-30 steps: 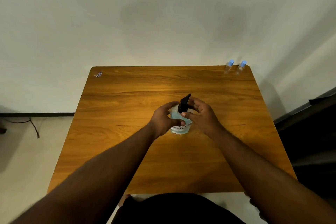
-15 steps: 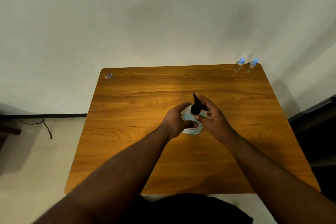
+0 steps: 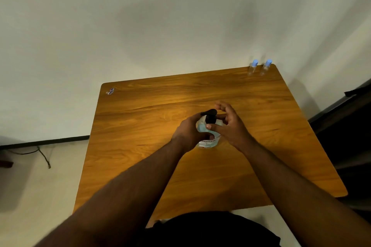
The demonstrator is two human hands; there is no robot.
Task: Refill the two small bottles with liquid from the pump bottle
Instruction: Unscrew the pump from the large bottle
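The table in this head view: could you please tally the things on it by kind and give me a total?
Pump bottle, held between both hands: 1
Small clear bottles with blue caps: 2
Small scrap or sticker at the far left corner, too small to identify: 1
Total: 4

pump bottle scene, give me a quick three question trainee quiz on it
1. True or false: the two small bottles stand at the table's far right corner, caps on.
2. Which hand wraps the pump bottle's body? A. left hand B. right hand C. neither
3. Fill in: the right hand's fingers pinch the black ____.

Key: 1 true; 2 A; 3 pump head
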